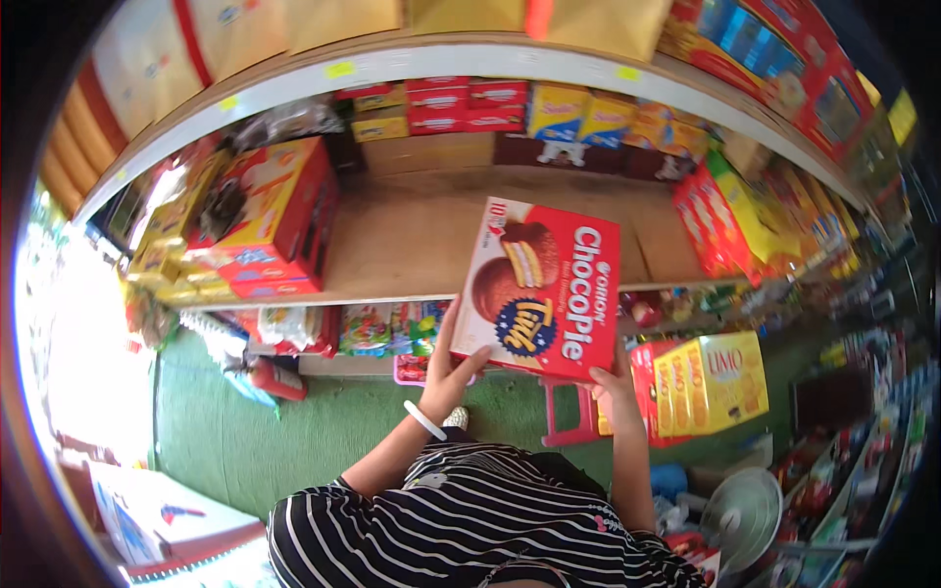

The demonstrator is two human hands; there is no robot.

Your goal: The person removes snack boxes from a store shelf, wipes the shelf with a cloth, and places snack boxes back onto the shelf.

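A red and cream Orion Chocopie box (pixel 540 290) is held tilted in front of the wooden shelf board (pixel 412 220), near its front edge. My left hand (pixel 447 371), with a white bracelet at the wrist, grips the box at its lower left corner. At the lower right corner, my right hand (pixel 614 382) holds it with the thumb on the near edge. The fingers beneath the box are mostly hidden.
Red and yellow cartons (pixel 257 213) stand on the shelf's left part, red and yellow snack packets (pixel 724 220) on its right. Small boxes (pixel 467 106) line the back. Below are a fire extinguisher (pixel 278 378), a pink plastic stool (pixel 570 415), yellow boxes (pixel 709 382) and a fan (pixel 742 518).
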